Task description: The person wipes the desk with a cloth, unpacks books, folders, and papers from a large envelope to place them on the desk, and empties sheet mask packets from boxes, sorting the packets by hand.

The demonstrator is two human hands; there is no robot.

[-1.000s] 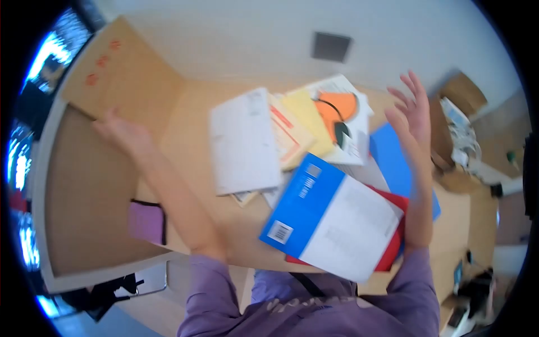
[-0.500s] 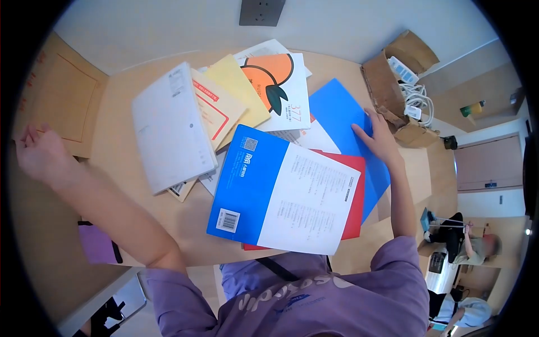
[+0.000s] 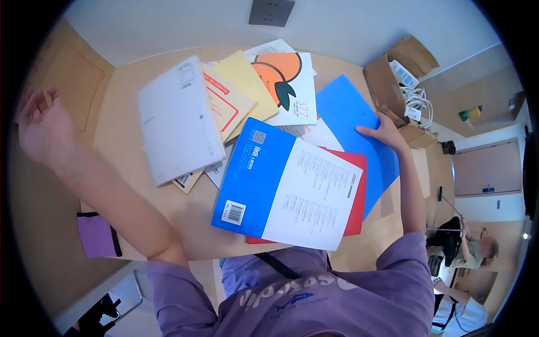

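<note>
Our right grip [image 3: 392, 135] was at the outer edge of the blue folder [image 3: 348, 104]: the thumb lay on its face, apart from the fingers, which met the edge. We could not tell whether they pinched it from beneath or only rested there. We judged this to be a moment of taking hold; lifting the folder would call for fingers under that edge, thumb pressing above, and a gentle draw outward, since its inner part ran close to the pile.

Inward and nearer our body lay the blue-and-white book [image 3: 314, 191], with a red folder [image 3: 355, 216] showing from under it. Farther inward were the booklet with oranges [image 3: 303, 84], a yellow envelope [image 3: 233, 73] and a thick white book [image 3: 177, 121], all overlapping on the surface [image 3: 185, 216]. Just beyond the right grip stood an open cardboard box [image 3: 384, 84] with white cables [image 3: 418, 101].

Our left grip [image 3: 49, 126] was well apart, its fingers curled beside the large brown envelope [image 3: 84, 73]; whether they closed on it we could not tell. Nearer our body than that grip lay a purple pouch [image 3: 96, 235].
</note>
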